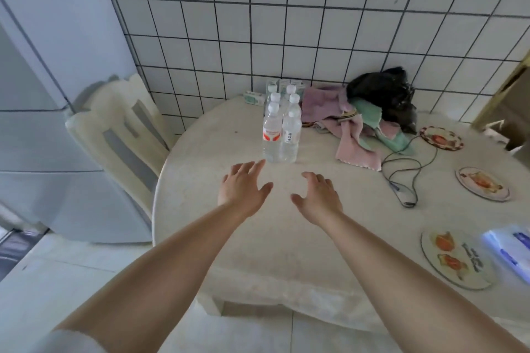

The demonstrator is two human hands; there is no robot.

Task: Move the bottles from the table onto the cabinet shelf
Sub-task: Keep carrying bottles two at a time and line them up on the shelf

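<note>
Hands reach out over the tabletop [200, 232]. Left hand [242, 189] and right hand [317, 198], fingers spread and released, near the water bottles [281, 135], grasping nothing.

Both hands, left [243, 188] and right [317, 198], reach forward, fingers spread.

We see a pile of pink, purple and green cloths [348, 120] at the back of the worktop, a black plastic bag [383, 92] behind it against the tiled wall [286, 23]. A dark cable [407, 169] loops beside the cloths. Three patterned plates [441, 137] [483, 183] [454, 259] sit along the right side. Small white-green boxes [253, 97] stand near the wall. A cream chair [120, 135] and a fridge [43, 94] are on the left.
</note>
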